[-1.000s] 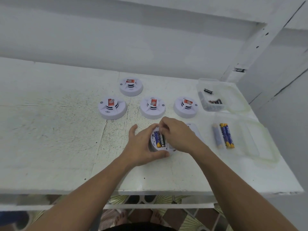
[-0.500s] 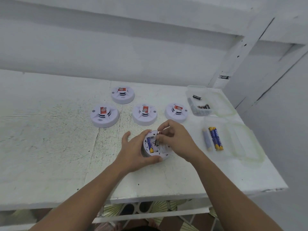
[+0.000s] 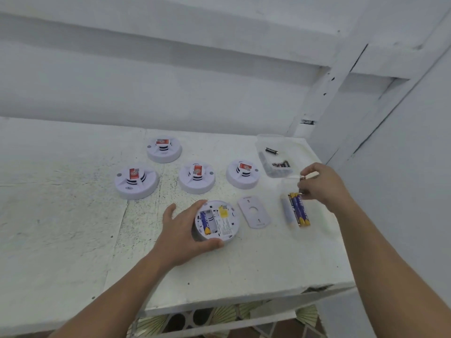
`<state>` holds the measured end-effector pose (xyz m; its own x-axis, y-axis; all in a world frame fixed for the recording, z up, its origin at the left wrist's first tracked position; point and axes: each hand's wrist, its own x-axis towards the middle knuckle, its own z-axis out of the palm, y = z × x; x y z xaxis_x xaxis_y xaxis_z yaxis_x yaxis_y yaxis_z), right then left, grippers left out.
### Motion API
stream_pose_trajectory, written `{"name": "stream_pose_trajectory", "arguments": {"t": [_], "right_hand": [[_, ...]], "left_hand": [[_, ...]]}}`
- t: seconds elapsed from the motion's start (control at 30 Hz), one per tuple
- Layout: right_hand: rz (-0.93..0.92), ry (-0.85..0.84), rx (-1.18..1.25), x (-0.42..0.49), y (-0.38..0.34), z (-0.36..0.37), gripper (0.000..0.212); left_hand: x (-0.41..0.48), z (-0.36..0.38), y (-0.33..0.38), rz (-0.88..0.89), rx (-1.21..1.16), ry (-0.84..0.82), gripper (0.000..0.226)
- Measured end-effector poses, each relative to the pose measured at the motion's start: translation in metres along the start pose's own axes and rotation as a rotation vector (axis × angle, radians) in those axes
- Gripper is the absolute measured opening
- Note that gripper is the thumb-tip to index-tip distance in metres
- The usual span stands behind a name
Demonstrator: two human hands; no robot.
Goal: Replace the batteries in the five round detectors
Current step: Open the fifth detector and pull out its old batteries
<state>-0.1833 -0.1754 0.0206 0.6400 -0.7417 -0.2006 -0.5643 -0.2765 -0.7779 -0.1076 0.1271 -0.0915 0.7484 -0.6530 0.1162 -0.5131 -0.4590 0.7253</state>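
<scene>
The open detector point(image 3: 220, 222) lies back-up on the table point(image 3: 73, 228), near its front edge. Its bay holds one blue-and-yellow battery point(image 3: 205, 222) in the left slot; the slot beside it is bare. The left hand point(image 3: 181, 234) grips the detector, thumb on the near rim and fingers curled round the far left rim. Its cover point(image 3: 253, 212) lies flat just to the right, apart from it.

Further right, a clear tray point(image 3: 314, 224) holds two blue-and-yellow batteries point(image 3: 300, 212) side by side, with a pale one point(image 3: 285, 212) touching them on the left. Behind it, a clear box point(image 3: 262, 142) holds dark batteries: one alone point(image 3: 271, 151) at the back and a small clump point(image 3: 280, 164) at the front.

The right hand point(image 3: 322, 184) hangs between box and tray, above the far ends of the tray's batteries, with its fingertips pinched on a dark battery point(image 3: 303, 178).

Four more detectors stand face up behind the open one, each with a red label on top: the left detector point(image 3: 136, 181), the middle detector point(image 3: 197, 176) and the right detector point(image 3: 243, 174) in a row, and the rear detector point(image 3: 164, 148) further back. Nothing lies between them and the open one.

The pinched battery is blurred and mostly covered by the fingers; only one end shows. The tray's edges are faint, and the right forearm hides its right side. The left palm covers the open detector's left wall. Below the table edge, patterned floor tiles point(image 3: 224, 313) show in part.
</scene>
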Motion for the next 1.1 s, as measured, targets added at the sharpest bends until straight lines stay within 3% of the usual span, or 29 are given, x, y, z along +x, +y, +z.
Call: {"name": "stream_pose_trajectory", "arguments": {"t": [0.2,0.27,0.37,1.1], "right_hand": [[-0.147,0.134,-0.652,0.015,0.018,0.015,0.014],[-0.151,0.148,-0.787,0.017,0.022,0.022,0.025],[-0.135,0.148,-0.851,0.013,0.023,0.027,0.036],[-0.112,0.094,-0.89,0.013,0.028,0.032,0.039]], "left_hand": [[0.0,-0.001,0.002,-0.002,-0.006,0.001,0.119],[-0.001,-0.001,0.002,-0.002,-0.009,0.001,0.118],[-0.001,0.0,0.0,0.001,0.002,0.007,0.114],[-0.001,0.001,-0.002,-0.001,-0.015,0.014,0.111]]}}
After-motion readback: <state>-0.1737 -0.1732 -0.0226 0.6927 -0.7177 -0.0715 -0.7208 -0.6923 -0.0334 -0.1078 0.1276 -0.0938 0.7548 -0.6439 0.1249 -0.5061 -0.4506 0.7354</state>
